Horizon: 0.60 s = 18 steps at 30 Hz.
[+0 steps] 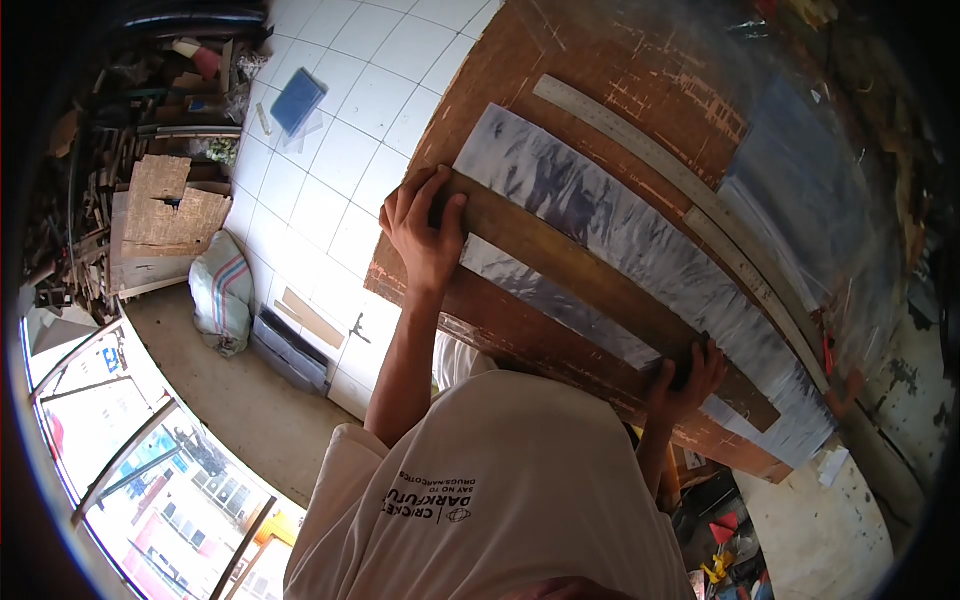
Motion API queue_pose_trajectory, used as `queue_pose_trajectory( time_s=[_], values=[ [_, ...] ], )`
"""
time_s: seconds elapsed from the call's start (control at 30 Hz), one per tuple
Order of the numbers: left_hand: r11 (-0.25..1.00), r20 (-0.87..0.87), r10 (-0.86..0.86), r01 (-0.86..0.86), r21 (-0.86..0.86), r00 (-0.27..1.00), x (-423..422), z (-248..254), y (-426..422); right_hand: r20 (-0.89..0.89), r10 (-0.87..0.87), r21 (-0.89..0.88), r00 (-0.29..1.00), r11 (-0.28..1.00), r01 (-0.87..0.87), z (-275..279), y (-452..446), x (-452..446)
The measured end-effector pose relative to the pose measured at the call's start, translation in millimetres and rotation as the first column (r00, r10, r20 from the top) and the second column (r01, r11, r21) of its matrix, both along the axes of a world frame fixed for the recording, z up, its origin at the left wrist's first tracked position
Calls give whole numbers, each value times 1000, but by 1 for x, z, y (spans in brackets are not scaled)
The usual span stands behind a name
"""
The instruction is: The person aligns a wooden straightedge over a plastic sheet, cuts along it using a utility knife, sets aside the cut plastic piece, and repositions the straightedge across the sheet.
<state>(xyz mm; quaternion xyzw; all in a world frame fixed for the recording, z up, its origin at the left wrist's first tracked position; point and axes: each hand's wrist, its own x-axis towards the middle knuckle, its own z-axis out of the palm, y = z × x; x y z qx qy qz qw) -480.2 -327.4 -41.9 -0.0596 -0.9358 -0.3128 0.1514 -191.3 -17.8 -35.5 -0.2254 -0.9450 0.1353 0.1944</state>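
A long brown wooden strip [560, 245] lies slantwise across a grey-and-white marbled sheet [600, 215], leaving the sheet visible on both sides. My left hand [425, 225] is curled over the strip's far-left end, thumb on one edge and fingers on the other. Near its right end, my right hand [690, 385] grips the same strip, fingers bent over it. Something dark shows between the right thumb and fingers; I cannot tell whether it is an object or shadow. Beneath everything is a worn brown board [530, 325].
A long metal ruler [640, 140] and another ruler [750, 275] lie beyond the sheet. Clear plastic sheeting [790, 170] covers the board's right side. On the tiled floor are a blue flat item [298, 102] and a white sack [220, 290]. Scrap wood [170, 205] is piled at left.
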Motion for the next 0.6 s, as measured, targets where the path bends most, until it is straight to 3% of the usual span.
queue_pose_trajectory(
  time_s=[0.6],
  values=[
    [1000, -7, 2, -2, -9, 1000, 0, 1, 0, 4, -9, -22, 1000, 1000, 9, 3, -1, -1]
  ],
)
